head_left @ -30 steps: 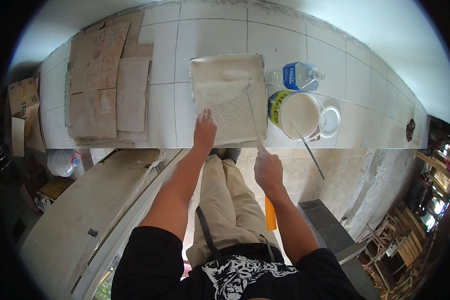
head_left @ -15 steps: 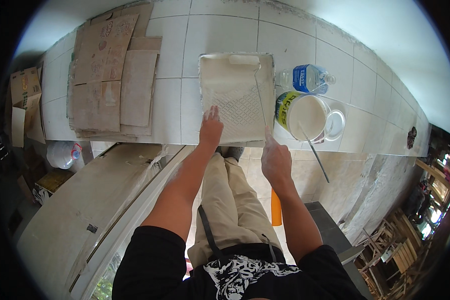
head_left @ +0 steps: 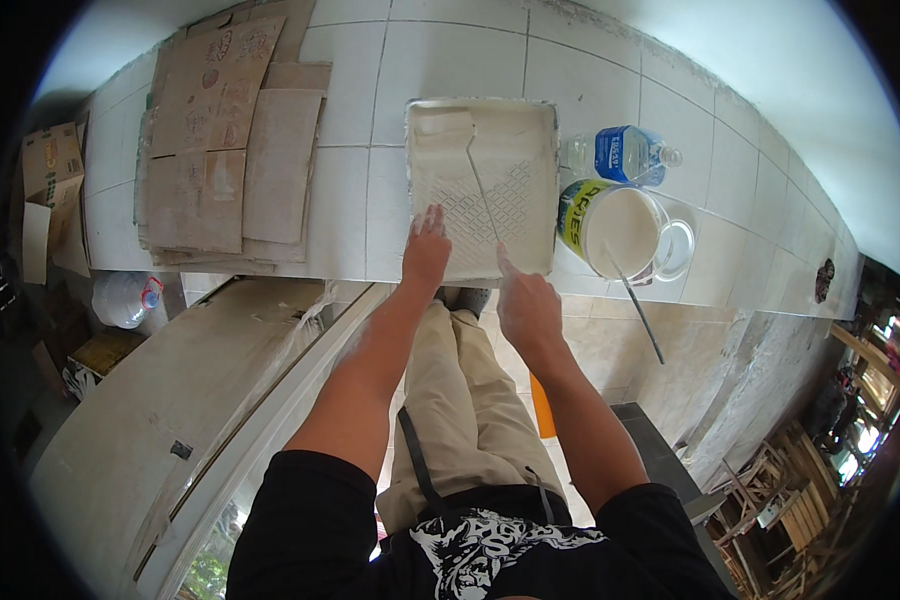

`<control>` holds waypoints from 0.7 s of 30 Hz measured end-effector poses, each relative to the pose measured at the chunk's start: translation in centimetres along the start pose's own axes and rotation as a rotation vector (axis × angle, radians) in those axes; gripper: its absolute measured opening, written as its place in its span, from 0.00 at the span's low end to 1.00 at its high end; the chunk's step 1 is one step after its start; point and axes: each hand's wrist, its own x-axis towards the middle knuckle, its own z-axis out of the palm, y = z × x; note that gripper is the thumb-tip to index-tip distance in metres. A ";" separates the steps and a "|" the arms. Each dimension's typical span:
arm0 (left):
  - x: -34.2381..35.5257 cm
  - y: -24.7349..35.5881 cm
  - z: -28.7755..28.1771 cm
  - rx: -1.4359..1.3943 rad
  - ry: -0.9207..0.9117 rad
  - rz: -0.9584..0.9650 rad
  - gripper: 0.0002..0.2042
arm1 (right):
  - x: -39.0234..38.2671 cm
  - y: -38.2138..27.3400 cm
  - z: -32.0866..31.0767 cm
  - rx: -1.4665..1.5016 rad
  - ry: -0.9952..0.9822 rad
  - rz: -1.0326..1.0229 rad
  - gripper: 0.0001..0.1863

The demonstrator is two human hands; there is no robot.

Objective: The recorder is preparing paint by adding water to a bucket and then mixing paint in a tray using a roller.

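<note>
One cluttered room is surrounding the white-tiled worktop [head_left: 450, 50]. Cardboard [head_left: 195, 200] is lying at 9 o'clock from the paint tray [head_left: 536, 140]. Left hand [head_left: 428, 252] is touching tray's 8 o'clock edge, pinch unclear; right hand [head_left: 530, 308] is clenching paint roller [head_left: 483, 190] over tray. Apparently coating it; next stroke is needing even pressure.

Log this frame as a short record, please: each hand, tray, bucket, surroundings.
Left hand: on the left side of the paint tray
Right hand: holding the paint roller, its orange handle showing beside the forearm
Tray contents: cream paint, diamond-patterned slope
Bucket: right of the tray, cream paint inside, stick leaning out
Surroundings: clear bottle beyond the bucket; cardboard sheets left; white tiles beneath
</note>
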 end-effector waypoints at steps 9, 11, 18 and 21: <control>-0.1 0.2 -1.4 -0.014 -0.074 -0.007 0.15 | -7.1 3.2 -0.7 0.004 0.014 0.082 0.31; -0.3 0.1 -1.1 -0.011 -0.087 -0.008 0.17 | -8.2 3.7 -0.3 -0.017 0.023 0.074 0.31; -1.0 -0.6 0.9 0.039 0.083 -0.049 0.28 | -10.2 3.5 0.2 -0.017 -0.038 0.088 0.33; -1.4 -0.4 0.6 -0.002 0.092 -0.029 0.25 | -10.6 3.1 0.8 -0.054 -0.092 0.116 0.34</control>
